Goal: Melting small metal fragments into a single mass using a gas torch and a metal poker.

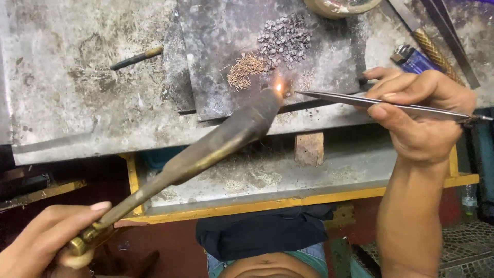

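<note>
My left hand (43,239) at the bottom left grips the brass end of a long dark blowtorch (206,149). Its nozzle points up and right to a small orange flame (279,87) on a grey slab (226,46). My right hand (419,110) holds long steel tweezers (360,100) whose tips reach left to just beside the flame. Behind the flame lie a heap of small grey metal rings (284,40) and a bundle of thin copper-coloured wire bits (244,69).
A worn grey workbench (77,77) carries a dark pencil-like tool (136,58), a blue lighter (411,57) and a bowl's rim (339,6) at the top. Below is a yellow-framed tray (288,201) holding a wooden block (309,148).
</note>
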